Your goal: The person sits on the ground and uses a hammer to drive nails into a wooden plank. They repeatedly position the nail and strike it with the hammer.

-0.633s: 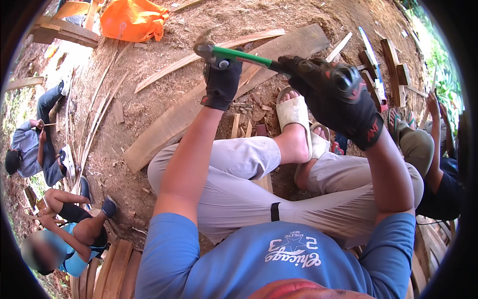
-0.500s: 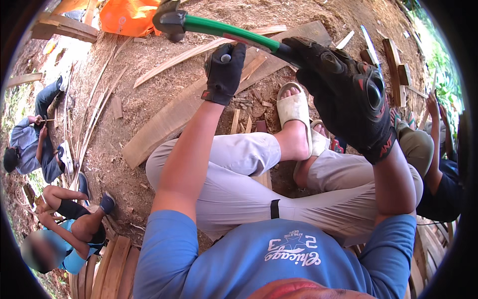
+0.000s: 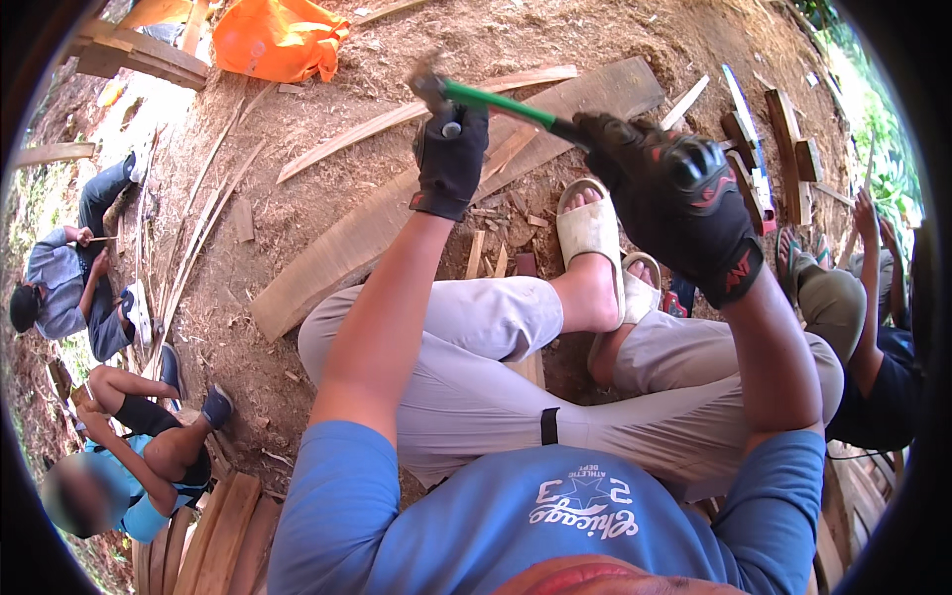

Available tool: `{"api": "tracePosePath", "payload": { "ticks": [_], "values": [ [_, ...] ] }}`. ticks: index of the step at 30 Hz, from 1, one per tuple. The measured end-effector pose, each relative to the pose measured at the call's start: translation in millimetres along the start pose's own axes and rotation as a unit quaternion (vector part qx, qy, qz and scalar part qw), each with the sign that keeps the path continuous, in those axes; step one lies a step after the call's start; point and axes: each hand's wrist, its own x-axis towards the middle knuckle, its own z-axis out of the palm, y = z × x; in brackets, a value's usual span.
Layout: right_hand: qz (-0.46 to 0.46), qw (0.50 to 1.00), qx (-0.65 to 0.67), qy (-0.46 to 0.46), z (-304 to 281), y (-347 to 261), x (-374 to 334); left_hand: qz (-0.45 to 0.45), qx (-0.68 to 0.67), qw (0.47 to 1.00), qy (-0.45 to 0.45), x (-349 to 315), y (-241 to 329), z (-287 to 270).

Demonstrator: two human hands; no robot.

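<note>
The gloved right hand (image 3: 679,198), at upper right of centre, is wrapped around the black grip of a green-shafted hammer (image 3: 501,103), whose blurred head is at upper centre, close to the left hand (image 3: 448,167). That fist is closed around a tool with a round metal end (image 3: 451,130); its rest is hidden. The step in hand looks like hammering; a blow calls for meeting that end, clear of the knuckles. Red lettering marks the right glove cuff (image 3: 739,273); white lettering, 2 numerals and a star print the blue T-shirt (image 3: 476,516) at lower centre.
</note>
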Motion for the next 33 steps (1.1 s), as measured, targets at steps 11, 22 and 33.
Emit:
{"api": "tracePosePath", "payload": {
  "ticks": [11, 22, 33],
  "values": [
    [-0.002, 0.994, 0.087, 0.066, 45, 36, -16, -0.010, 0.134, 0.991, -0.027, -9, 16, 0],
    [0.189, 0.961, 0.035, -0.200, 164, 79, -71, 0.020, 0.135, 0.991, -0.014, -6, 15, -8],
    [0.195, 0.964, 0.048, -0.175, 165, 85, -80, -0.033, -0.214, 0.958, 0.186, 37, -3, -77]
  ]
}}
